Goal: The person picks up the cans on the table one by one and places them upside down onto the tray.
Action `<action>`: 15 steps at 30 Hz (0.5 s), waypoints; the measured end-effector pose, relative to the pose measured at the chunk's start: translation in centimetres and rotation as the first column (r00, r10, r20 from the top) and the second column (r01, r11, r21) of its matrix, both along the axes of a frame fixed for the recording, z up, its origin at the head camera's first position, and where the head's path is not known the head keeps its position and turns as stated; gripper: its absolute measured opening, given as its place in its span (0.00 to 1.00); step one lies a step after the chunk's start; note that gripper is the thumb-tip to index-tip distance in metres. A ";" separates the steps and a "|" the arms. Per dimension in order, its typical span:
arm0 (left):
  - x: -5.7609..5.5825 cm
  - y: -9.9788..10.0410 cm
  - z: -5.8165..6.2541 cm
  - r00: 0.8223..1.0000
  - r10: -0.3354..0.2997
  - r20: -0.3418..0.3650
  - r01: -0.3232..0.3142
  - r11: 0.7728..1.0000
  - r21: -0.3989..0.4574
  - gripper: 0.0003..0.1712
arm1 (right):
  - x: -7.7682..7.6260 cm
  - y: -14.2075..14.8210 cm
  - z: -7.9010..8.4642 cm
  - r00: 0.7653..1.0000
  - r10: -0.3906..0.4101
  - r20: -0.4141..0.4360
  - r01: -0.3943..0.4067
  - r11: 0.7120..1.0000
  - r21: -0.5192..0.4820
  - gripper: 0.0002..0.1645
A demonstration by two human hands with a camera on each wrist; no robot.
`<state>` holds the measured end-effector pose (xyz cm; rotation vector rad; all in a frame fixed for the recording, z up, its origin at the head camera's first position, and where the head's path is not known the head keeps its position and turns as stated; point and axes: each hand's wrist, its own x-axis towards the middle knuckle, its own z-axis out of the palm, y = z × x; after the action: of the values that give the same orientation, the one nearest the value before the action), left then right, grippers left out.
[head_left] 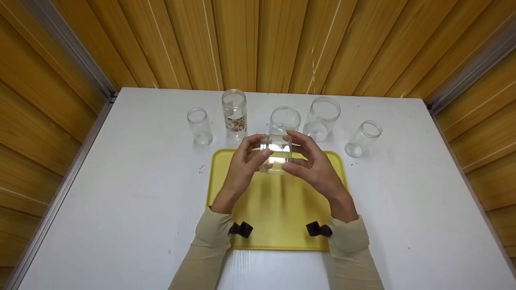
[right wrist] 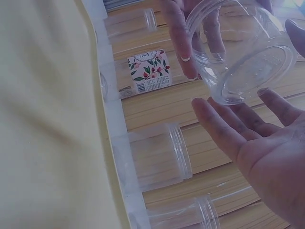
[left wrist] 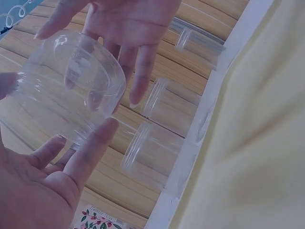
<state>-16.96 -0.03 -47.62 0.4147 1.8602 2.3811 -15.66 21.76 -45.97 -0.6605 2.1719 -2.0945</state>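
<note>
A clear, short, wide jar lies sideways in the air above the yellow tray, held between both hands. My left hand grips it around the threaded mouth end, the thumb laid across its near side. At the base end my right hand holds it between thumb and fingers. In the right wrist view, the jar's round base faces the right palm, and the right fingers lie along its lower edge. The left wrist view shows the left index finger against the jar wall.
Behind the tray stand a small clear jar, a tall jar with a printed label, two wide jars and another small jar at right. The white table ends at a wood-patterned wall.
</note>
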 end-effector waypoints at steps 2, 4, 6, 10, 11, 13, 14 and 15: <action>0.0 0.0 0.1 1.000 -0.002 -0.002 0.002 1.000 -0.003 0.35 | 0.1 0.0 0.2 1.000 -0.003 -0.002 0.003 1.000 -0.007 0.46; 0.0 0.0 0.3 1.000 -0.002 -0.009 0.002 1.000 -0.024 0.35 | 0.1 -0.1 0.3 1.000 -0.012 -0.003 0.012 1.000 -0.013 0.46; -0.1 -0.1 0.4 1.000 -0.003 -0.017 0.003 0.999 -0.046 0.35 | 0.1 -0.1 0.4 1.000 -0.020 -0.005 0.020 1.000 -0.017 0.46; -0.2 -0.4 0.4 0.999 -0.014 -0.032 0.011 0.996 -0.083 0.35 | 0.2 -0.1 0.6 0.999 -0.034 -0.009 0.034 0.999 -0.016 0.46; -0.2 -0.4 0.4 0.999 -0.017 -0.034 0.013 0.996 -0.092 0.35 | 0.2 -0.1 0.6 0.999 -0.038 -0.010 0.037 0.999 -0.010 0.46; -0.1 -0.6 0.3 0.999 -0.023 -0.037 0.019 0.993 -0.115 0.35 | 0.3 -0.1 0.6 0.999 -0.050 -0.015 0.050 0.999 0.018 0.46; 0.0 -0.7 0.2 0.999 -0.024 -0.039 0.019 0.992 -0.127 0.35 | 0.4 -0.1 0.7 0.998 -0.058 -0.019 0.058 0.998 0.038 0.46; 0.0 -0.7 0.1 0.999 -0.025 -0.040 0.019 0.990 -0.141 0.35 | 0.4 -0.1 0.7 0.998 -0.063 -0.023 0.064 0.996 0.055 0.45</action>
<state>-16.95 -0.73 -47.48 0.4724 2.0144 2.2267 -15.26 21.67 -45.27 -0.6204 2.2828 -2.0572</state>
